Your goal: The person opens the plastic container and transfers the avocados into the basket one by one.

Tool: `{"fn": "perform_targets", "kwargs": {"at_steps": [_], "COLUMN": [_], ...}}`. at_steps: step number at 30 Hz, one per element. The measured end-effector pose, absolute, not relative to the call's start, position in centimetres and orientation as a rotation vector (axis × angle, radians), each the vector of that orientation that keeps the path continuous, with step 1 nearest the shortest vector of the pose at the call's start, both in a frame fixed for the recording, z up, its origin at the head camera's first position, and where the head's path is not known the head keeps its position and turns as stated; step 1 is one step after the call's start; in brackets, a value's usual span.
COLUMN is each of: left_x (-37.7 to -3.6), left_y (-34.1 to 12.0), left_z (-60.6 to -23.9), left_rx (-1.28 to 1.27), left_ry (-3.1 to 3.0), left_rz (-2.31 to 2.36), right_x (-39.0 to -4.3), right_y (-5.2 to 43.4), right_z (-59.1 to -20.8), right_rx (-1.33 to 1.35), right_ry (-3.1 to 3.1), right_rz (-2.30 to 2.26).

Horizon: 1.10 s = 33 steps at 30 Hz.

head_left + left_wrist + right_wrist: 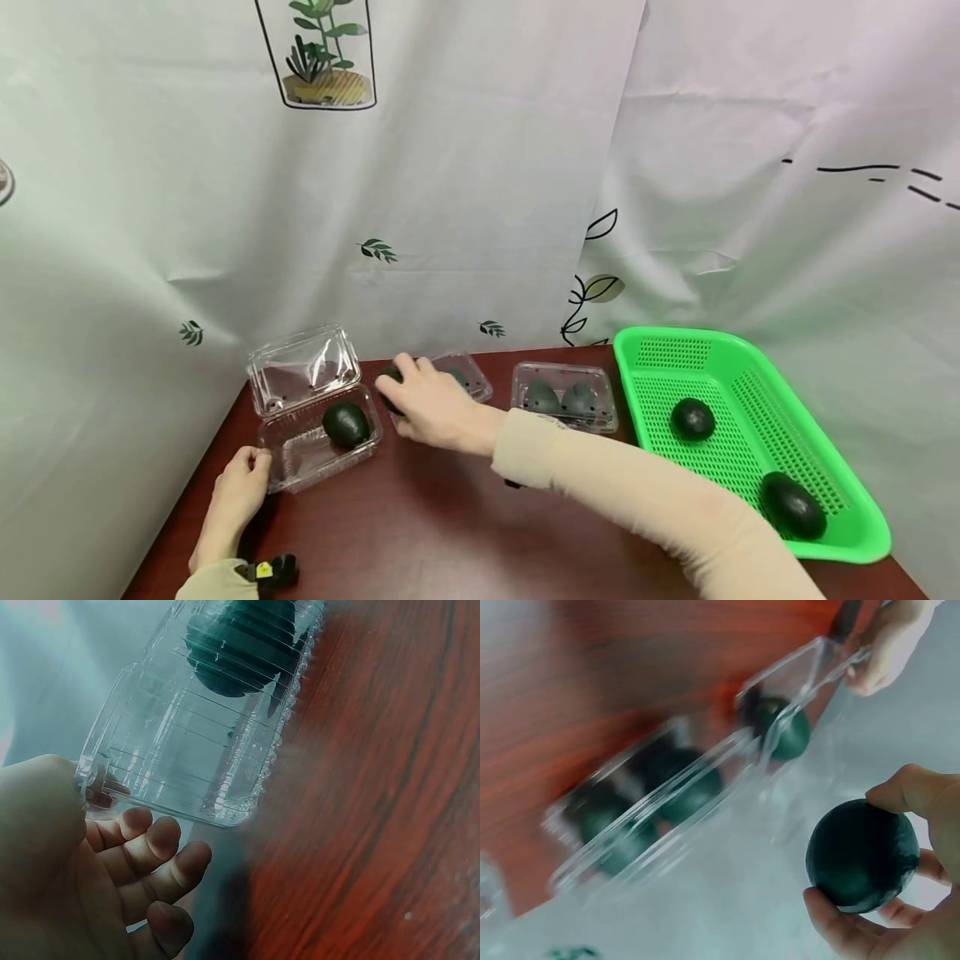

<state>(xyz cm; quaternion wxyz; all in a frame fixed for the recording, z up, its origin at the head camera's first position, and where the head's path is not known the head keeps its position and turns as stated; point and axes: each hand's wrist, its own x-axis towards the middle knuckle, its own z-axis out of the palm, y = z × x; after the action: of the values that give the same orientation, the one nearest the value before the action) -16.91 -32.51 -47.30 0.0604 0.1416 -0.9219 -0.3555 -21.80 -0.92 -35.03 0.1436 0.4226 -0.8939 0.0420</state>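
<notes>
Near the table's left edge, the left hand (238, 482) holds the open box (318, 446), which has 1 avocado inside (346, 423). The right hand (431, 404) grips a 2nd avocado (862, 855) just beside it. 1 shut box (564, 397) looks full. 2 more wait in the green basket (840, 492) at the right edge.

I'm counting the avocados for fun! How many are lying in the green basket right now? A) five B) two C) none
B: two dark avocados, one near the middle and one at the near corner, lie in the green basket.
</notes>
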Motion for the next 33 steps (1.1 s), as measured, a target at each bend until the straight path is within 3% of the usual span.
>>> {"fn": "perform_targets", "kwargs": {"at_steps": [22, 33], "left_x": [-16.9, -17.1], "left_y": [-32.9, -32.7], "left_z": [-47.2, -47.4], "left_rx": [0.424, 0.412], "left_ry": [-2.806, -2.817], "left_rz": [-1.059, -1.060], "right_x": [-22.7, -22.3], "right_y": [16.9, 25.7], "right_z": [-30.0, -30.7], "right_rx": [0.999, 0.769], "right_ry": [-2.511, -2.601], "right_rz": [0.149, 0.227]}}
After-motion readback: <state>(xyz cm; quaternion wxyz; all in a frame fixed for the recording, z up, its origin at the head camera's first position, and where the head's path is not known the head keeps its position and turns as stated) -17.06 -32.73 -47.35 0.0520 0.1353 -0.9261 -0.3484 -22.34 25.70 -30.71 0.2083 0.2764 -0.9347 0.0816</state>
